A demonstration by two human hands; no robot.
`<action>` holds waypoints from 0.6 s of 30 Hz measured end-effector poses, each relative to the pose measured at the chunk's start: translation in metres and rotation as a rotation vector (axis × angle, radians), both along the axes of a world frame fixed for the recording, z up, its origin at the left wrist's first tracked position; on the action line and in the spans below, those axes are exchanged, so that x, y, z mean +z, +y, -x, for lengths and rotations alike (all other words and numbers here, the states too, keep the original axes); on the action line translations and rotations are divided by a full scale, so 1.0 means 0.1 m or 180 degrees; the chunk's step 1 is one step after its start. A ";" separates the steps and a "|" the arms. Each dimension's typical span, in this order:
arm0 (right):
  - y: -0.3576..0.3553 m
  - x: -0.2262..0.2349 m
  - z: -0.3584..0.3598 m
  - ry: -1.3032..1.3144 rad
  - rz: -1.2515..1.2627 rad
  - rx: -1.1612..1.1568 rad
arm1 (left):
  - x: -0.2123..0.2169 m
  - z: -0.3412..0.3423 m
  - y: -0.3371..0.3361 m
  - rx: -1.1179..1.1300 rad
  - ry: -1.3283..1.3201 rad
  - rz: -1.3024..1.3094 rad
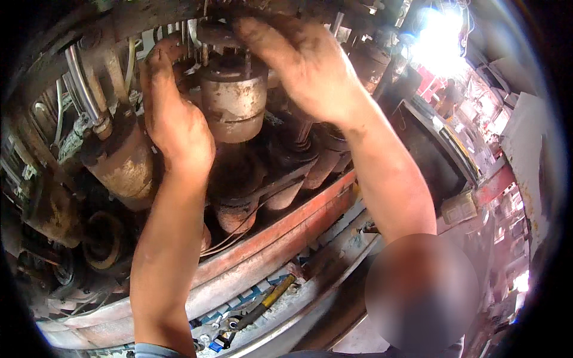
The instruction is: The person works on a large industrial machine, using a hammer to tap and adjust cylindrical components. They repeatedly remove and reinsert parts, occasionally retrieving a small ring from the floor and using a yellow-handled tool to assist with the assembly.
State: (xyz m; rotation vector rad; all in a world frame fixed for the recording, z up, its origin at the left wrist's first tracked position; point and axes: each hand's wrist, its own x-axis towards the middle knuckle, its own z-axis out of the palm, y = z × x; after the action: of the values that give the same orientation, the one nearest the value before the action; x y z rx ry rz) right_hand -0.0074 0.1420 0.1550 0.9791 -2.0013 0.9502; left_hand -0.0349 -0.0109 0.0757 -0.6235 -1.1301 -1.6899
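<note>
A pale, dirt-stained metal cylinder (234,101) hangs among rods in a greasy machine. Above it sits a dark round plate (222,34), with a thin rod between the two. My left hand (173,113) is raised beside the cylinder's left side, fingers pointing up and a gap between palm and metal. To the right of the cylinder, my right hand (304,68) reaches across at plate height, its fingers stretched toward the plate's edge. Whether those fingertips touch the plate I cannot make out. Neither hand shows anything held.
A second rusty cylinder (125,167) hangs at the left under a shiny rod (83,83). Below runs a reddish curved rail (286,218). A yellow-and-black handled tool (262,305) lies on a lower ledge. Bright light (441,39) glares at upper right. A blurred patch covers my right elbow area.
</note>
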 end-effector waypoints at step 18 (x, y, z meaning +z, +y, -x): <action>0.13 -0.02 0.45 0.2934 -0.2680 -0.0784 | -0.51 -0.19 0.32 0.0345 -0.1025 0.0735</action>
State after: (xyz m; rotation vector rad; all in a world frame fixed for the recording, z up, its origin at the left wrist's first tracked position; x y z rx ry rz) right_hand -0.0529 0.1550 0.1527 1.2326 -1.5859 -0.5106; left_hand -0.0164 0.0207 0.0250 -0.4298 -1.5761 -1.6155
